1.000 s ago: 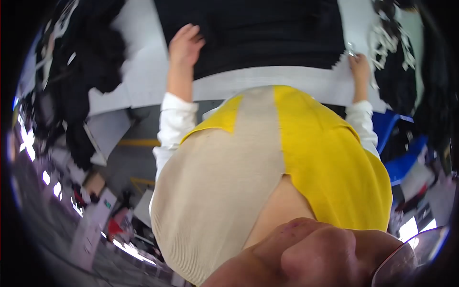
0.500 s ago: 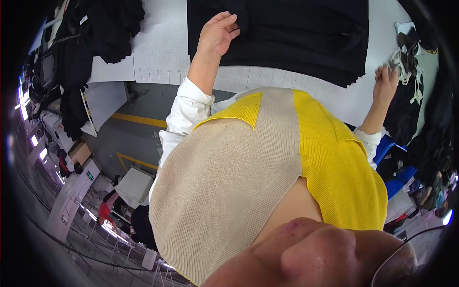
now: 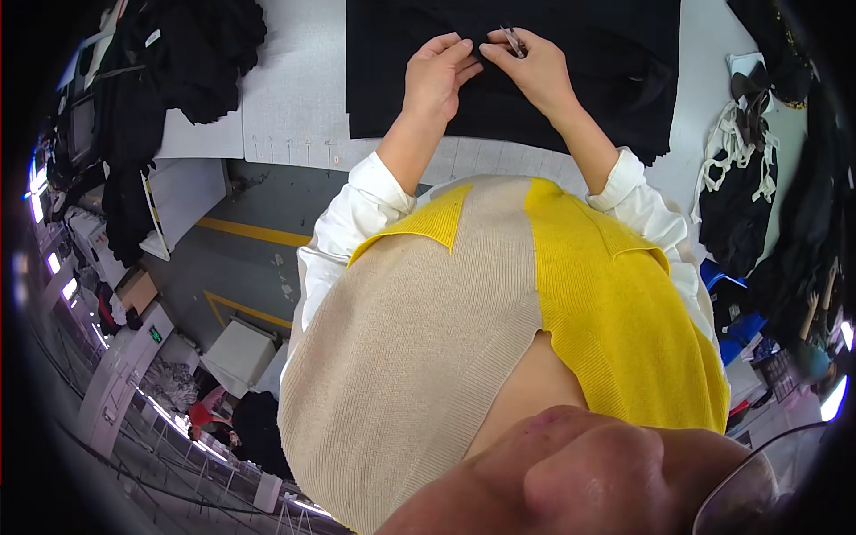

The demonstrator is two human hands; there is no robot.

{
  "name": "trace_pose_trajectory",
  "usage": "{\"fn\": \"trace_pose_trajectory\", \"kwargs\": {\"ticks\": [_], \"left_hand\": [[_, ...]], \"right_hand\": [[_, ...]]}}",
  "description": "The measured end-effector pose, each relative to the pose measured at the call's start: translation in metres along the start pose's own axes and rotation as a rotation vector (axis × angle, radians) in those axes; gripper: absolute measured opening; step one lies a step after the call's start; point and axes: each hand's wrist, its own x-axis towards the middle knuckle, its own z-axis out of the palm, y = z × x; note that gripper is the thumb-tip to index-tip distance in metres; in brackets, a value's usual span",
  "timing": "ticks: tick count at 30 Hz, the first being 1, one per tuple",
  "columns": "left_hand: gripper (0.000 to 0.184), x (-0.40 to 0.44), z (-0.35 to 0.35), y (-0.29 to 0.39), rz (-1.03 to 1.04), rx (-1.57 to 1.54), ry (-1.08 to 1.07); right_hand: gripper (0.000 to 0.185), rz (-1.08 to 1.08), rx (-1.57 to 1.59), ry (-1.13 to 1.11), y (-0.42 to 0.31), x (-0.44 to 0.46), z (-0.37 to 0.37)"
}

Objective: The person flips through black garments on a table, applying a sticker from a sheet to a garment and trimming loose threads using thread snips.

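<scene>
My left hand [image 3: 437,76] is over the black fabric [image 3: 392,98], thumb and fingertips brought together in a pinch. What lies between them, if anything, is too small and dark to make out. Close by on the right, my right hand [image 3: 539,71] grips small thread snips [image 3: 513,41], whose metal end shows above the fingers. A narrow gap separates the fingertips of the two hands. The black fabric lies flat and layered on the pale table [image 3: 294,98], its near edge slightly uneven at the right.
Heaped black garments [image 3: 201,62] hang over the table's left side. At right lie dark pieces with white straps [image 3: 736,143]. A yellow-lined grey floor [image 3: 254,259] shows below left, with a white box [image 3: 239,357] standing on it. Other people are partly visible at the far edges.
My right hand has come in from the far right to beside my left hand, the snips now visible in it. My left hand has shifted slightly right and down.
</scene>
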Motion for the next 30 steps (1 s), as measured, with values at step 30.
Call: {"fn": "trace_pose_trajectory", "kwargs": {"ticks": [30], "left_hand": [[0.025,-0.008,0.011,-0.007,-0.069,-0.062,0.043]], "right_hand": [[0.011,-0.265,-0.112,0.135,0.004,-0.026,-0.003]]}}
